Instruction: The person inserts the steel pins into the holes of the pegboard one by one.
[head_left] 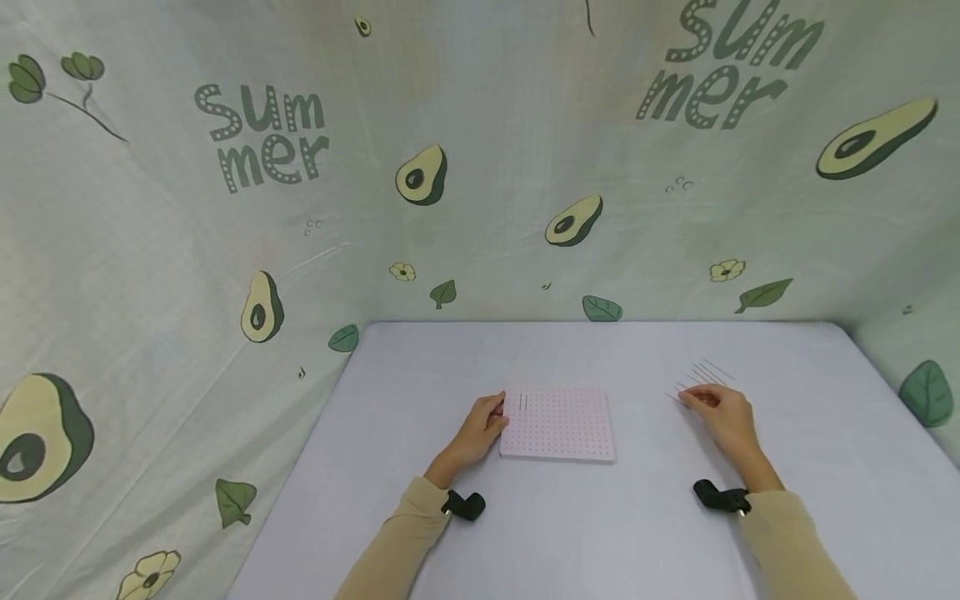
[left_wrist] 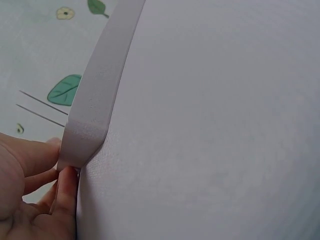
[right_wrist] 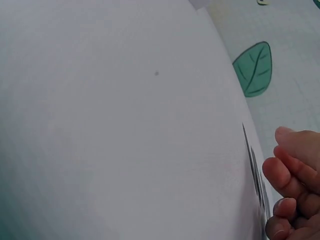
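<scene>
- Head view: pink pegboard (head_left: 557, 425) w/ grid of small holes sits flat on white table (head_left: 555, 533), btwn the two hands, much nearer the L one.
- Two thin dark rods (head_left: 527, 403) in pegboard's far-L part, side by side, close but apart.
- L hand (head_left: 474, 433) at pegboard's L edge, toward far corner; thumb & fingers grip the edge.
- R hand (head_left: 723, 417) well to the R of pegboard, over near end of loose rods (head_left: 707, 375); those lie slantwise on table, roughly parallel. Thumb & index tips v. close together; can't tell if a rod is btwn them.
- Both arms in beige sleeves (head_left: 405, 542), each w/ a black wrist device (head_left: 465, 505).
- Behind & at sides: pale cloth (head_left: 487, 83) printed w/ avocados, leaves, flowers & "summer".
- L wrist view (tilted): pegboard's side & rounded corner seen edge-on; thumb at upper edge, a finger against the side by the corner, so a light pinch. Both rods stand up from pegboard, approx. parallel.
- R wrist view (tilted): fingers curled, thumb near index; loose rods lie bunched on table just beside fingertips. Again can't tell re: anything pinched. Small dark spot (right_wrist: 156, 73) on table, well apart from hand.
</scene>
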